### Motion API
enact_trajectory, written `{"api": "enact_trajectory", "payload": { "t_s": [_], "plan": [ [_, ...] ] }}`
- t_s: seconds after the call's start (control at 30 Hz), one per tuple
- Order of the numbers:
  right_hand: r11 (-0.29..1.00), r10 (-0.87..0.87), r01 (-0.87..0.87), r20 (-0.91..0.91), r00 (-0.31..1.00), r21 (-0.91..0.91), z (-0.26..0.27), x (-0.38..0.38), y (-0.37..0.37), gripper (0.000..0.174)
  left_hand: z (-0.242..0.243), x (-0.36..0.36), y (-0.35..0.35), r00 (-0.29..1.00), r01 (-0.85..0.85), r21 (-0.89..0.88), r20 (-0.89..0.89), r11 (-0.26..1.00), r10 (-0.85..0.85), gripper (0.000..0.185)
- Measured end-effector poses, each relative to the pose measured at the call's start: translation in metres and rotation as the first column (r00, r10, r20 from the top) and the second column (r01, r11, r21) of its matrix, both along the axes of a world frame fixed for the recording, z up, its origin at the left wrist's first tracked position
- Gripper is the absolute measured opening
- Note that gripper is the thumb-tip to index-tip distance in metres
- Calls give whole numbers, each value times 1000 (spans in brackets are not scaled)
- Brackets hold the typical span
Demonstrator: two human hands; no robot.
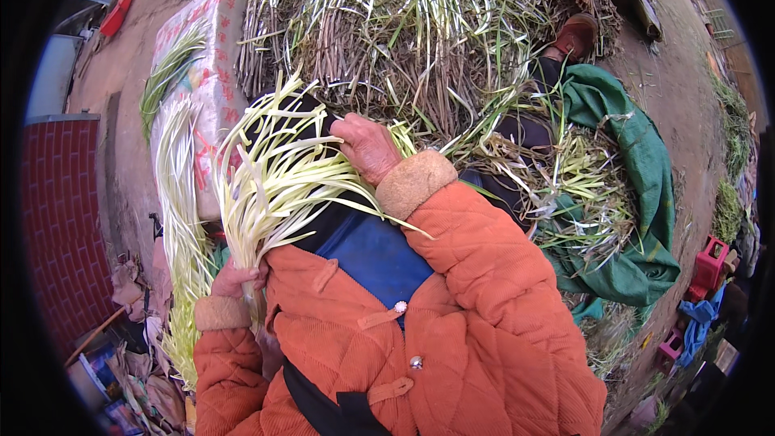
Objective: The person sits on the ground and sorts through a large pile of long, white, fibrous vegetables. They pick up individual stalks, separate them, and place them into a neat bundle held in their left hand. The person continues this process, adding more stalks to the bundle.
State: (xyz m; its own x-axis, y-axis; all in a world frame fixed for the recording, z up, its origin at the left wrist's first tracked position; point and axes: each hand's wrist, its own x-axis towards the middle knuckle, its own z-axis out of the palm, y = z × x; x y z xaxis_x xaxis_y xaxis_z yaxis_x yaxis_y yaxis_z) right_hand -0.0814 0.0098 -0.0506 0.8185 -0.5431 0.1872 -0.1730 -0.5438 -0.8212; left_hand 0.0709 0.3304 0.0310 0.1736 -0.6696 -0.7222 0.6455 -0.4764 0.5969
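My left hand (pixel 238 278) is closed around the lower part of a bunch of pale yellow-green leaf stalks (pixel 260 194), which look like blanched garlic leaves or chives. Their tips fan up and to the right over my lap. At those tips is my right hand (pixel 366 146), its fingers curled in on some leaves; the fingertips are hidden. More yellow leaves (pixel 402 135) show just past its far side. Left of the bunch, long white-stemmed stalks (pixel 175 163) lie along a plastic-wrapped block (pixel 225 72) bearing red writing. A greener bundle (pixel 172 69) rests on that block.
A big heap of leafy stalks with brown, dirty stems (pixel 393 54) lies in front of me. To the right, a green cloth (pixel 645 194) surrounds loose leaf scraps (pixel 584 194). A brown shoe (pixel 575 36) pokes out beside the heap. Pink plastic objects (pixel 708 266) stand far right.
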Motion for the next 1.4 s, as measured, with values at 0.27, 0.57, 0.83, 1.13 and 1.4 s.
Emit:
{"api": "enact_trajectory", "payload": {
  "t_s": [0.27,0.57,0.83,1.13,1.4],
  "plan": [
    [963,-197,262,-488,850,68,-5,-80,-61,29,-1,2,4,1000,-12,10,-18,1000,12,64],
    [968,246,-221,-260,934,121,109,-125,23,24,-5,1,2,998,4,-18,-59,1000,-6,66],
    [757,-169,245,-180,969,606,26,-73,5,12,-8,5,1,996,86,-26,-5,996,-86,65],
    [957,-95,184,-356,930,225,34,-111,-28,42,73,21,-47,991,-125,-474,-20,872,132,59],
    [247,101,-467,457,884,849,103,-35,12,91,154,22,-186,316,502,-38,938,864,-142,56]
  ]
}}
